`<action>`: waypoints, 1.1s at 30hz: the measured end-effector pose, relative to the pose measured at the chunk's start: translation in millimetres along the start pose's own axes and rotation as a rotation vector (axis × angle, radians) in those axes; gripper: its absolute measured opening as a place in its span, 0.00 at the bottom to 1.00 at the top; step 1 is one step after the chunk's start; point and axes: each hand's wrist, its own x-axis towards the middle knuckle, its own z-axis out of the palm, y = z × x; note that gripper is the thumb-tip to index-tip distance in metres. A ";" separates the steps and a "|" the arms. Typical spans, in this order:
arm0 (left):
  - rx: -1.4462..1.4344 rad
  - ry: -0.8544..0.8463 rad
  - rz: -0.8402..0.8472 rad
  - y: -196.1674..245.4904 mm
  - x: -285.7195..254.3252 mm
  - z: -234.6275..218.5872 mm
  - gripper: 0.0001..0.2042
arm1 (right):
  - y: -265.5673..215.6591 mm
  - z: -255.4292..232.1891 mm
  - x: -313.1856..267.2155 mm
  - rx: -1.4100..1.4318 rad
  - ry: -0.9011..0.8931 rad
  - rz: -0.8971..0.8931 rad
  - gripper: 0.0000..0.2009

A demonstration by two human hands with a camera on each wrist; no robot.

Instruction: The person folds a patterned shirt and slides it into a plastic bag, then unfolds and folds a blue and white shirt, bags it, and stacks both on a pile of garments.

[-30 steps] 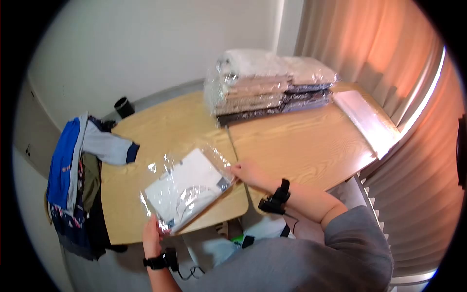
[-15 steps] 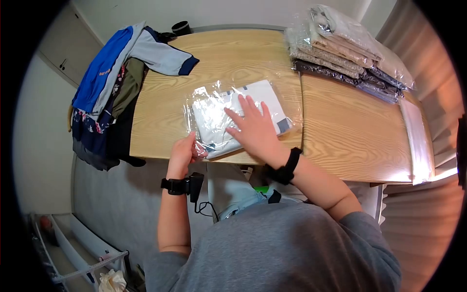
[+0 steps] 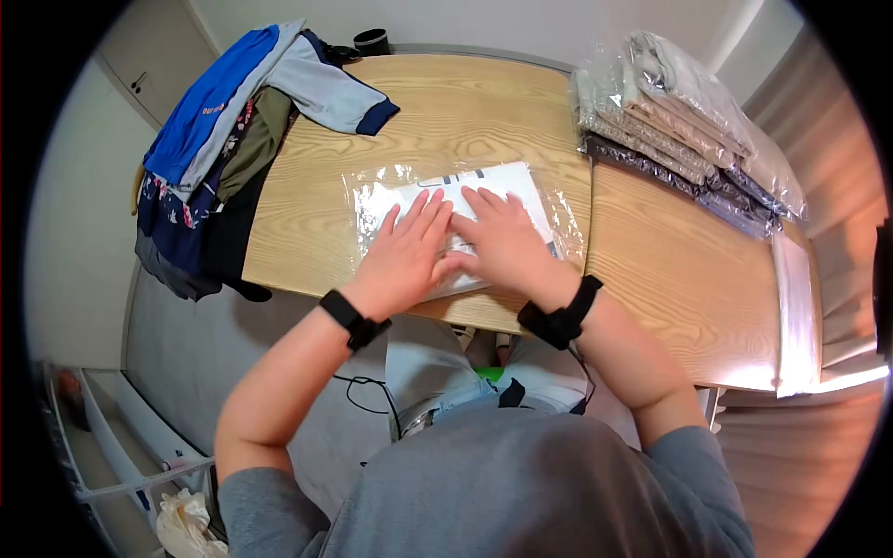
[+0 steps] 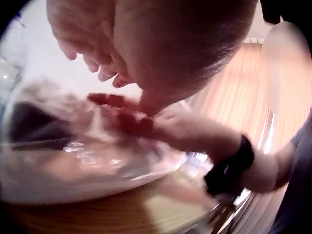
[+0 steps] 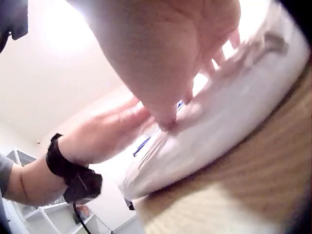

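A folded white garment in a clear plastic bag [image 3: 521,177] lies flat at the front of the wooden table. Both hands are spread on top of it, side by side. My left hand [image 3: 406,256] rests on the left half with its fingers straight and pointing away from me. My right hand [image 3: 510,244] lies on the right half, and the two hands meet at the thumbs. In the right wrist view, the fingertips touch the puffed white package [image 5: 209,131]. Dark marks show on the garment beyond the fingers; its middle is hidden under the hands.
A pile of clothes [image 3: 223,121] hangs over the table's left edge, a grey sleeve reaching inward. Several bagged folded garments [image 3: 670,130] are stacked at the back right. Flat clear plastic bags [image 3: 797,316] lie along the right edge. A seam divides the wooden table [image 3: 465,102].
The left hand has let go of the bag's near left corner and moved onto the top beside the right hand. The right hand, earlier at the bag's right edge, now lies on it.
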 end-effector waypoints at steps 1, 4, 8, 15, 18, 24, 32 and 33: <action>0.099 -0.072 0.049 -6.3 2.4 1.6 0.30 | 7.9 -2.3 0.0 0.025 -0.031 -0.046 0.26; 0.197 -0.167 0.105 -18.4 2.2 10.8 0.36 | 26.4 -1.9 -1.0 0.074 -0.089 -0.129 0.27; 0.177 -0.160 0.112 -22.3 3.1 18.1 0.38 | 27.9 1.6 0.6 0.069 -0.157 -0.110 0.28; 0.162 -0.226 0.085 -23.5 4.0 22.9 0.38 | 28.5 9.8 -3.0 0.079 -0.128 -0.108 0.28; 0.147 -0.236 0.076 -23.7 3.5 24.5 0.38 | 28.3 10.6 -2.8 0.100 -0.146 -0.102 0.28; 0.137 -0.240 0.069 -21.9 3.3 25.2 0.38 | 28.7 12.2 -2.9 0.080 -0.150 -0.105 0.28; 0.150 -0.212 0.077 -23.0 -0.9 31.4 0.38 | 28.7 11.8 -4.0 0.105 -0.127 -0.119 0.27; 0.160 -0.196 0.085 -23.8 0.2 30.8 0.38 | 29.9 11.2 -3.4 0.100 -0.117 -0.119 0.27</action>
